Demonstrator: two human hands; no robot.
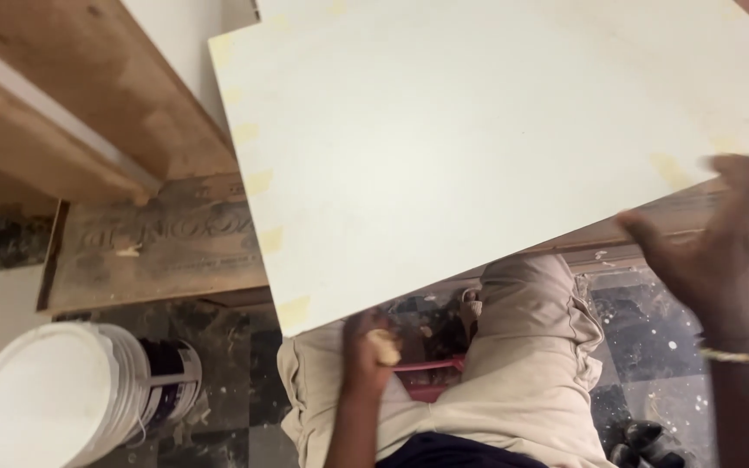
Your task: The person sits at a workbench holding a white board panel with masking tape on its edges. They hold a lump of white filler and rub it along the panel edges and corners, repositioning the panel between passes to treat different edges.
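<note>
A large white board (470,139) with yellowish patches along its edges fills the upper middle of the head view, tilted over my knees. My left hand (366,351) is under its near edge, fingers closed around a small yellowish lump that looks like a sponge or wad. My right hand (721,243) is at the board's right edge, blurred, with its fingers spread against the edge. A light bracelet sits on my right wrist. My legs in beige trousers (522,364) are below the board.
A white plastic bucket (54,399) with a lid stands at the lower left on a dark speckled floor (652,347). Wooden planks (71,104) and a carved wooden panel (158,243) lie at the left. Something red (426,373) shows between my legs.
</note>
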